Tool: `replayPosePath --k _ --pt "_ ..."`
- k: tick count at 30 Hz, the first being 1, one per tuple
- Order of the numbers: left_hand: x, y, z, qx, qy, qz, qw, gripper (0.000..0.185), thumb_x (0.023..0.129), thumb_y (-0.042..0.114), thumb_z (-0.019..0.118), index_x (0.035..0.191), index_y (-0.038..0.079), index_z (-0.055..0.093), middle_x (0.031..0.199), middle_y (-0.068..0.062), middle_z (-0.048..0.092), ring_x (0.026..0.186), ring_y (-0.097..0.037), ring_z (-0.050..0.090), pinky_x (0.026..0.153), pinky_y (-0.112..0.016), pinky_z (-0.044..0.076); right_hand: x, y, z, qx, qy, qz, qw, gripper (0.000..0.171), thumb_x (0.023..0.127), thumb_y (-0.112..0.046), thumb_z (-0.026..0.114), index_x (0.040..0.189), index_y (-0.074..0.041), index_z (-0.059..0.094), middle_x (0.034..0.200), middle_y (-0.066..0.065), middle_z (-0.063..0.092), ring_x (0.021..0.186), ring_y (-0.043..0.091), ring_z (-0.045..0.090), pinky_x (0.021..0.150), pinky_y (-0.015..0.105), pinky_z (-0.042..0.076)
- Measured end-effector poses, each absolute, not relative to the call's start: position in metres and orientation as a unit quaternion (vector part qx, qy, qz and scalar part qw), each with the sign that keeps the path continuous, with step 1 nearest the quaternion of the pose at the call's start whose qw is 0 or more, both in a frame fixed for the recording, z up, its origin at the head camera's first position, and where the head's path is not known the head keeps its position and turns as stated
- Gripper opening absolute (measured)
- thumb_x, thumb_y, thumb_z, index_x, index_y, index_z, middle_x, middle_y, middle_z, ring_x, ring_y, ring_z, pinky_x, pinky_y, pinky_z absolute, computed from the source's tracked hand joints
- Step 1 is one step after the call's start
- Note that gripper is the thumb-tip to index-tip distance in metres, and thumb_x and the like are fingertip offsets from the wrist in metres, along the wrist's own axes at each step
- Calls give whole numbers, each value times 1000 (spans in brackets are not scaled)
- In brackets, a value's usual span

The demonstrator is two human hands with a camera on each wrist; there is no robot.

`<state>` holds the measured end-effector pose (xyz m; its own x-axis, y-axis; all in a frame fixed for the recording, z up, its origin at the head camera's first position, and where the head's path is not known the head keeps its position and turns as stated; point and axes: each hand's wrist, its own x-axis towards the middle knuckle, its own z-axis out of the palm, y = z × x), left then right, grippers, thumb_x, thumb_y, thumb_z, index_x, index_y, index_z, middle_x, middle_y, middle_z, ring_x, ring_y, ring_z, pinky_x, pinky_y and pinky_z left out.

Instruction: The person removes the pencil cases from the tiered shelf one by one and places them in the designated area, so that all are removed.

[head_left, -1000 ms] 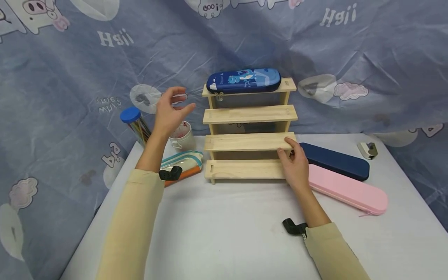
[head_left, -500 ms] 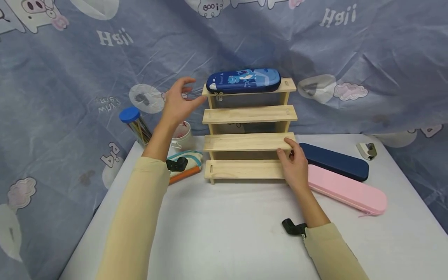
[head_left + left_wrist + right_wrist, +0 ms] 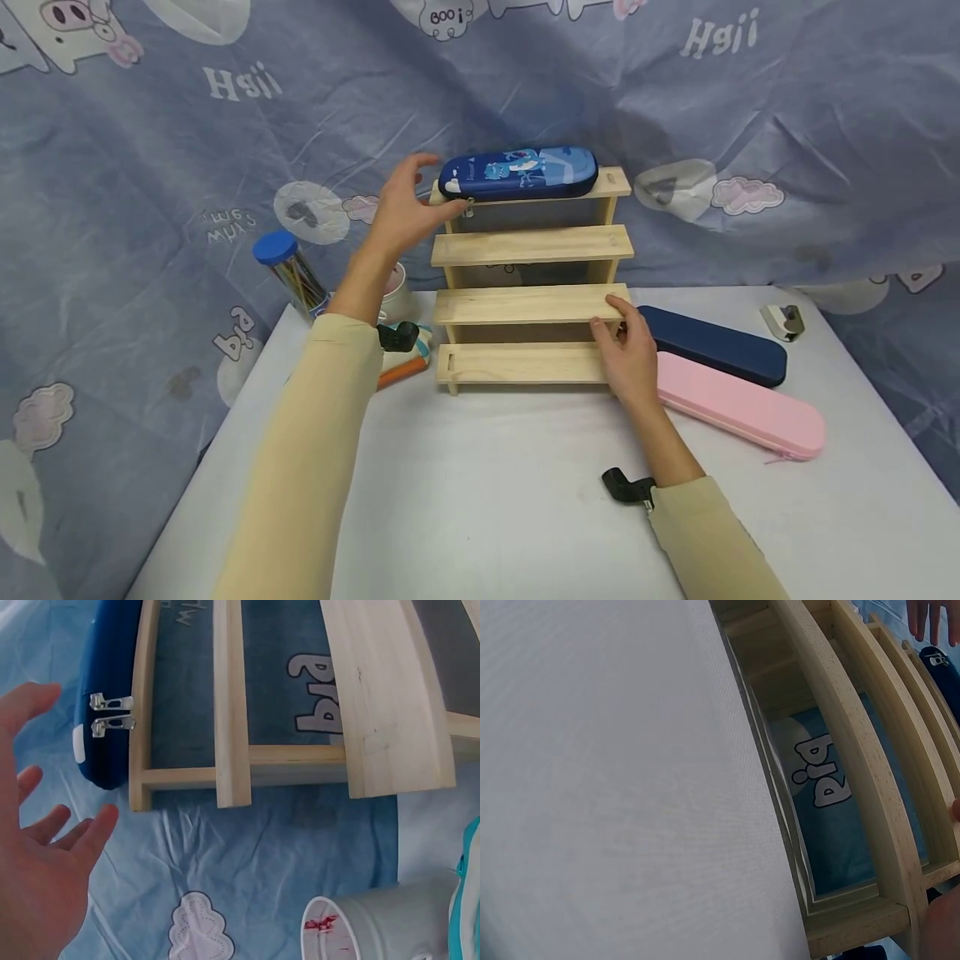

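Note:
A blue hard pencil case [image 3: 517, 175] with a cartoon print lies on the top tier of a four-step wooden shelf [image 3: 525, 304]. My left hand [image 3: 405, 212] is at its left end, thumb low in front and fingers spread behind. In the left wrist view a gap shows between the hand [image 3: 49, 877] and the case [image 3: 111, 675], whose two zip pulls face that side. With thumb and fingers, my right hand [image 3: 633, 358] grips the right end of the shelf's second tier from the bottom. Only a bit of that hand [image 3: 943, 926] shows in the right wrist view.
Right of the shelf lie a navy case [image 3: 720, 346] and a pink case [image 3: 742, 407], with a small white object [image 3: 782, 322] beyond. To the left are a blue-lidded jar of sticks [image 3: 296, 275], a white cup [image 3: 400, 300] and a striped pouch [image 3: 408, 358], partly behind my forearm.
My left hand has moved right and slightly up, from beside the shelf to the left end of the blue pencil case. The right hand keeps its grip on the shelf.

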<state>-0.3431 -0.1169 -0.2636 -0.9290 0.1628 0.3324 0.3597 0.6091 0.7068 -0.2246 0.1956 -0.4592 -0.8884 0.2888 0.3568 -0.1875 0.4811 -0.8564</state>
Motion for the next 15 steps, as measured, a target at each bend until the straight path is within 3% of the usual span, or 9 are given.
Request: replayPosePath --k 6,11,15 --pt "-349 -105 -262 -152 -879 -438 113 80 76 39 80 143 21 41 146 3 36 130 -21 39 97 -26 44 -224 197 -459 -35 -830 504 238 48 92 -48 59 137 -31 52 122 2 54 97 22 49 83 39 40" --pt "-350 -101 -266 -150 -875 -452 92 80 76 34 81 144 21 39 144 -2 40 120 -24 51 93 -29 47 -225 196 -460 -35 -830 504 236 48 93 -47 59 137 -30 52 119 2 54 94 22 48 82 37 39" --pt "-350 -101 -268 -149 -877 -446 97 76 77 33 81 142 22 43 142 0 45 117 -19 53 94 -30 45 -225 195 -459 -34 -831 502 239 48 93 -46 59 137 -29 52 114 2 54 89 21 46 77 36 37"
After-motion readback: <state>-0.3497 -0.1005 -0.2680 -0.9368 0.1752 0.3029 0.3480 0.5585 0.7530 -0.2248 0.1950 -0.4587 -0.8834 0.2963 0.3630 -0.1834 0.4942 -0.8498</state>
